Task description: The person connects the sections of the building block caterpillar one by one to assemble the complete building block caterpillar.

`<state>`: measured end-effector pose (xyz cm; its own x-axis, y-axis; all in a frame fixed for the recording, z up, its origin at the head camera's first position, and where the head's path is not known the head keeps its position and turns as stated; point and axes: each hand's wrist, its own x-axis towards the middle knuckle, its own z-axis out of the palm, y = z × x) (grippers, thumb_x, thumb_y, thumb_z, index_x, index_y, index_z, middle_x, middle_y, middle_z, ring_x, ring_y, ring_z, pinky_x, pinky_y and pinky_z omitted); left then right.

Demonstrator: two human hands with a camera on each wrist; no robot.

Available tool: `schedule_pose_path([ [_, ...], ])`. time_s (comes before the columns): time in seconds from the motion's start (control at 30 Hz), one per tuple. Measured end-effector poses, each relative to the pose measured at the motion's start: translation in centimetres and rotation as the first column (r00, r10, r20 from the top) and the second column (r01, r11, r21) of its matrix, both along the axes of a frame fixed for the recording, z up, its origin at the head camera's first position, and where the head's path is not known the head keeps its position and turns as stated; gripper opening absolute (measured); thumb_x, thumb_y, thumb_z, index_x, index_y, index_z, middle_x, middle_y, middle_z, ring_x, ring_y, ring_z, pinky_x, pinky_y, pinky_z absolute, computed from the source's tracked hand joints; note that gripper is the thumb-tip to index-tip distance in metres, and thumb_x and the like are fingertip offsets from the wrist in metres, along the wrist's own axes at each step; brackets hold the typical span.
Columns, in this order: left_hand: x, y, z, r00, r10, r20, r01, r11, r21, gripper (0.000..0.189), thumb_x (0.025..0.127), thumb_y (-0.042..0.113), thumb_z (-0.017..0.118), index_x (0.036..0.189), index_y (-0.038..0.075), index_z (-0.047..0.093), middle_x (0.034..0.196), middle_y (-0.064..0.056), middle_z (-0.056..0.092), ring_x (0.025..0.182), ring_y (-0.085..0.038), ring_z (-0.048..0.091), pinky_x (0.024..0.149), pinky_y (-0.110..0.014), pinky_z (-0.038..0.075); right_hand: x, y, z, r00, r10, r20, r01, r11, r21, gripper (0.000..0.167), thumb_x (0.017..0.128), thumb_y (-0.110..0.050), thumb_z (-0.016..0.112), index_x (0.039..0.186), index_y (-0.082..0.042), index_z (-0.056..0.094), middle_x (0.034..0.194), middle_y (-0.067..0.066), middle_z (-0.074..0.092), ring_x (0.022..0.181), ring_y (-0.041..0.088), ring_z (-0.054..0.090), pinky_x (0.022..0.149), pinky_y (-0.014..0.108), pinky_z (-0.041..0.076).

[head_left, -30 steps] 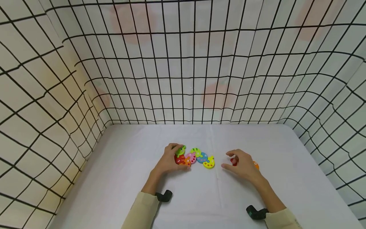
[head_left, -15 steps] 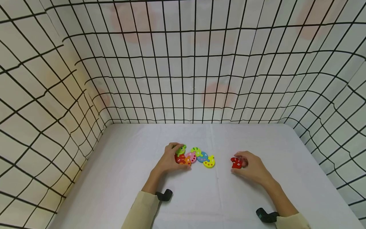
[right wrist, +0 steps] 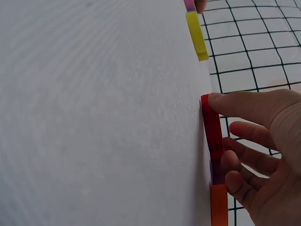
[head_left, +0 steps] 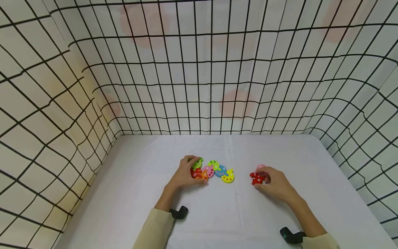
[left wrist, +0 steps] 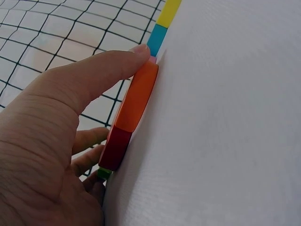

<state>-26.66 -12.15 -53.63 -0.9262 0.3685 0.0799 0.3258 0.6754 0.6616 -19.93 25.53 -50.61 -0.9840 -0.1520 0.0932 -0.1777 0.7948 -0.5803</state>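
A row of joined, numbered caterpillar puzzle pieces lies flat on the white cloth. My left hand (head_left: 184, 174) curls round its left end, with the green head (head_left: 197, 163), a red piece (left wrist: 116, 149) and an orange piece (left wrist: 138, 99) between thumb and fingers. From there run pink (head_left: 208, 171), lime (head_left: 213, 165), blue (head_left: 220, 171) and yellow (head_left: 228, 176) pieces. Right of the row, my right hand (head_left: 277, 182) pinches a loose red puzzle piece (head_left: 257, 178) at the cloth, thumb on its near edge. A pink piece (head_left: 260, 166) shows just behind it, partly covered by the fingers.
In the right wrist view a purple piece (right wrist: 217, 173) and an orange piece (right wrist: 219, 205) lie by the right fingers; the hand hides them from the head view. Black wire mesh (head_left: 211, 83) encloses the white-clothed table (head_left: 140, 152) at the back and sides.
My right hand has shifted right and taken hold of the red piece, which has turned slightly. The pink piece behind it has come into view. My left hand has stayed in place.
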Motion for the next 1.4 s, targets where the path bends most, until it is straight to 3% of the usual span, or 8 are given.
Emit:
schedule_pose_path([
  [0.5, 0.2, 0.1, 0.2, 1.000, -0.018, 0.003, 0.018, 1.000, 0.002, 0.096, 0.071, 0.050, 0.086, 0.154, 0.019, 0.048, 0.156, -0.007, 0.039, 0.146, -0.028, 0.036, 0.115, -0.054, 0.044, -0.3, -0.5, -0.4, 1.000, -0.008, 0.028, 0.007, 0.999, 0.038, 0.050, 0.080, -0.028, 0.089, 0.121, -0.007, 0.069, 0.101, 0.005, 0.067, 0.089, 0.020, 0.054, 0.070, 0.028, 0.050],
  [0.63, 0.1, 0.1, 0.2, 1.000, -0.020, -0.008, 0.020, 1.000, 0.007, 0.095, 0.071, 0.050, 0.086, 0.153, 0.018, 0.049, 0.156, -0.007, 0.041, 0.145, -0.029, 0.037, 0.114, -0.055, 0.045, -0.4, -0.8, -0.4, 0.999, -0.025, 0.020, 0.024, 1.000, 0.019, 0.048, 0.082, -0.029, 0.088, 0.121, -0.009, 0.070, 0.111, 0.009, 0.070, 0.097, 0.024, 0.061, 0.082, 0.037, 0.059],
  [0.73, 0.1, 0.1, 0.2, 1.000, -0.020, -0.013, 0.020, 1.000, 0.011, 0.095, 0.071, 0.051, 0.086, 0.153, 0.018, 0.050, 0.155, -0.007, 0.041, 0.145, -0.029, 0.038, 0.113, -0.055, 0.045, -0.5, -1.0, -0.3, 0.999, -0.033, 0.016, 0.033, 0.999, 0.008, 0.048, 0.084, -0.029, 0.086, 0.124, -0.011, 0.069, 0.123, 0.013, 0.069, 0.108, 0.031, 0.064, 0.095, 0.050, 0.059],
  [0.9, 0.1, 0.1, 0.3, 1.000, -0.020, -0.009, 0.020, 1.000, 0.020, 0.095, 0.071, 0.050, 0.088, 0.152, 0.017, 0.051, 0.155, -0.008, 0.042, 0.145, -0.029, 0.037, 0.115, -0.054, 0.044, -0.8, -1.5, 0.1, 1.000, -0.025, 0.016, 0.025, 0.999, 0.021, 0.048, 0.085, -0.030, 0.084, 0.127, -0.012, 0.069, 0.128, 0.015, 0.068, 0.116, 0.034, 0.062, 0.098, 0.054, 0.057],
  [1.13, 0.1, -0.1, 0.1, 1.000, -0.016, -0.009, 0.016, 1.000, 0.018, 0.095, 0.071, 0.051, 0.087, 0.152, 0.017, 0.051, 0.156, -0.008, 0.041, 0.145, -0.030, 0.037, 0.114, -0.055, 0.044, -1.7, -2.2, 0.7, 1.000, 0.030, 0.003, -0.030, 1.000, 0.001, 0.048, 0.086, -0.027, 0.083, 0.129, -0.012, 0.069, 0.122, 0.012, 0.070, 0.107, 0.030, 0.064, 0.092, 0.049, 0.060],
  [1.4, 0.2, -0.1, 0.3, 1.000, -0.018, -0.010, 0.018, 1.000, 0.020, 0.095, 0.072, 0.050, 0.087, 0.152, 0.016, 0.051, 0.156, -0.009, 0.041, 0.146, -0.030, 0.037, 0.115, -0.055, 0.044, -3.1, -3.7, 1.0, 0.988, 0.151, -0.013, -0.152, 0.988, -0.032, 0.045, 0.088, -0.017, 0.081, 0.130, -0.009, 0.068, 0.130, 0.012, 0.069, 0.108, 0.029, 0.066, 0.093, 0.049, 0.059],
])
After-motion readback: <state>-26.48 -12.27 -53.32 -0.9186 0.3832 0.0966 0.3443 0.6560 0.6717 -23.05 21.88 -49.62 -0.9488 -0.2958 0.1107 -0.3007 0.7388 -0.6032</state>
